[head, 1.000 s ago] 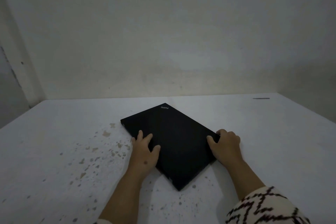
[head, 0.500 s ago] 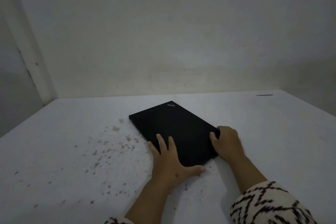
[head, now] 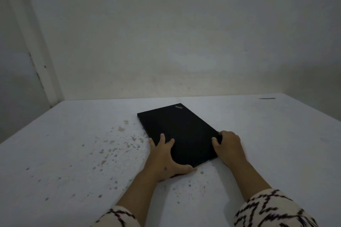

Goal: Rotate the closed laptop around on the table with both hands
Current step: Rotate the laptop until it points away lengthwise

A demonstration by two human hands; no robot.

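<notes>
A closed black laptop [head: 181, 131] lies flat on the white table [head: 267, 153], its long side running away from me and slightly to the left, with a small logo at the far right corner. My left hand [head: 164, 160] grips the near left corner, fingers spread on the lid and thumb along the near edge. My right hand [head: 227, 145] holds the near right edge, fingers curled over it.
The table top has many brown chipped spots [head: 118, 143] left of the laptop and in front of it. A pale wall [head: 166, 42] rises behind the far edge. A short dark mark [head: 267, 98] lies at the far right of the table.
The laptop has turned clockwise, from a diamond pose to nearly lengthwise away from me. My left hand slid from the left edge to the near corner; my right hand stayed on the right edge.
</notes>
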